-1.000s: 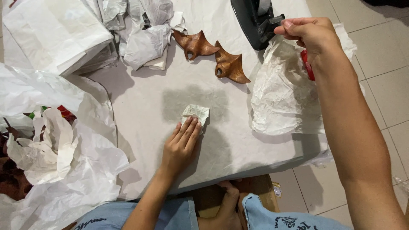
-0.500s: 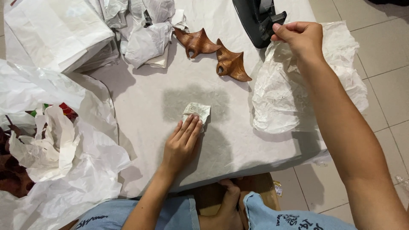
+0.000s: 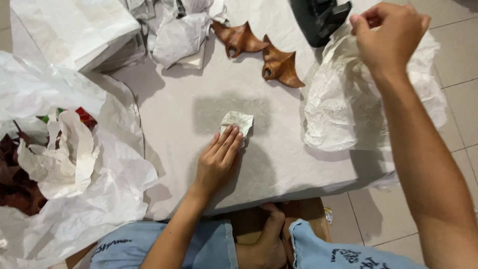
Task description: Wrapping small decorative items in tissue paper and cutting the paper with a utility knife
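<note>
One small paper-wrapped bundle (image 3: pixel 237 122) lies done mid-frame on the counter (image 3: pixel 279 164) under the flat, spread left hand (image 3: pixel 217 160), right hand (image 3: pixel 387 37) pinches crumpled white paper (image 3: pixel 348 104) upper right, two brown carved pieces (image 3: pixel 261 52) unwrapped.

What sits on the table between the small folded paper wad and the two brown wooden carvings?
Nothing: the head view shows bare paper-covered table between the wad and the carvings.
</note>
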